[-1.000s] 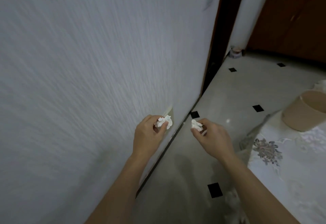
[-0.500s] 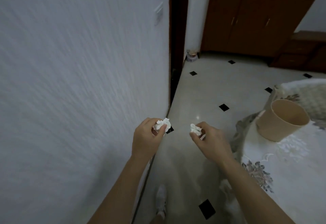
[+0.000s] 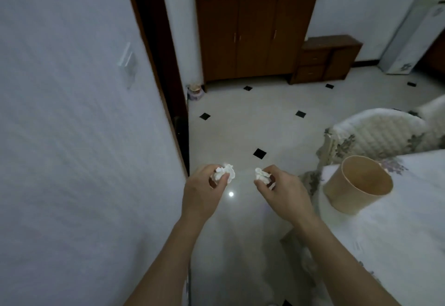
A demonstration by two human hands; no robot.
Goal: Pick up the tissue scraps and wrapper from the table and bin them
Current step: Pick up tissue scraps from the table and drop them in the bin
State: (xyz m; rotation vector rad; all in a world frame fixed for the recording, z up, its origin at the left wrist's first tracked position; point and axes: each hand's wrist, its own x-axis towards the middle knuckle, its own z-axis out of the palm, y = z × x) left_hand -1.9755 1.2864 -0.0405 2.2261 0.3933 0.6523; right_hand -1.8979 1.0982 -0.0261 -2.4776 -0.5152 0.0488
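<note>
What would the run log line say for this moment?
left hand: grip on tissue scrap | right hand: grip on second tissue scrap | both over floor | tan tub on table, empty

The floor (image 3: 240, 122) looks like pale polished tile, glossy enough to throw back a bright spot of light, with small black inset squares. The wall (image 3: 72, 137) has a matt, finely ribbed texture, perhaps wallpaper, though blur makes that hard to judge. The cabinet (image 3: 255, 33) is dark brown wood with a dull sheen. The tablecloth (image 3: 397, 233) is white cloth with a woven floral pattern. The bin (image 3: 356, 185) is smooth and tan, matt, like card or thin wood. The tissue scraps (image 3: 225, 173) are soft, crumpled white paper.
</note>
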